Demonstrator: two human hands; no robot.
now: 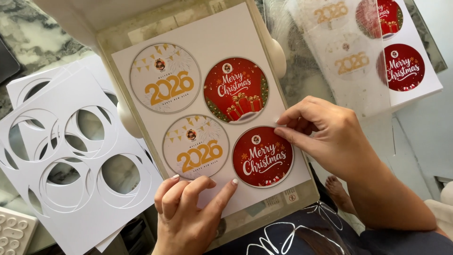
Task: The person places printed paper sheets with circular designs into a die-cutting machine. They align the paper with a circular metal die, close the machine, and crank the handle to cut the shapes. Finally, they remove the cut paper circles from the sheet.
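Observation:
A white printed sheet (222,38) lies on a pale cutting mat (302,196). It carries two white-and-gold round designs (165,78) (196,146) and two red festive round designs (236,89) (262,156). My left hand (188,215) presses its fingertips on the sheet's lower edge, just below the lower white round. My right hand (325,134) pinches at the sheet's right edge, between the two red rounds. Neither hand lifts anything clear of the mat.
A stack of white sheets with round holes cut out (71,156) lies at the left. More printed sheets under clear film (373,52) rest at the upper right. A white grid-patterned object (14,231) sits at the lower left. A bare foot (337,189) shows below the table.

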